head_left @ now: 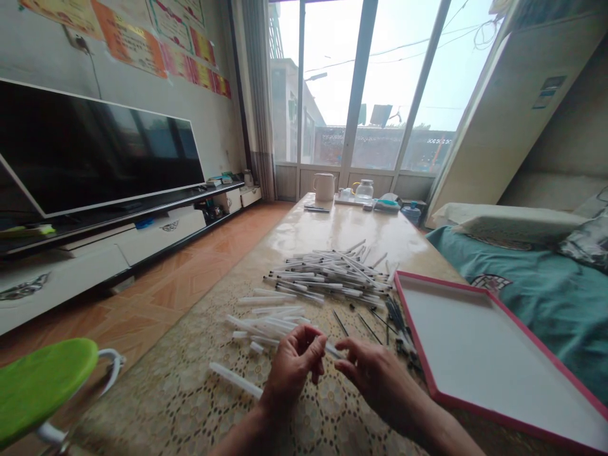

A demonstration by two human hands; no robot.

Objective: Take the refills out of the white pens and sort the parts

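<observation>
Above the patterned tablecloth, my left hand (295,360) pinches one end of a slim whitish pen barrel (334,350). The thumb and forefinger of my right hand (369,368) close round its other end, and fingers hide part of it. Just beyond my left hand lie loose translucent white barrels and caps (270,321). One longer white barrel (236,380) rests beside my left wrist. Thin dark refills (369,328) and a cluster of small black parts (403,332) lie past my right hand. Farther back is a heap of white pens with dark tips (327,273).
A shallow pink-rimmed white tray (494,342) sits at the table's right. A kettle (324,187), a glass pot (364,190) and a tissue pack (387,202) stand at the far end. A green stool (47,386) is at left, a teal-covered sofa (536,285) at right.
</observation>
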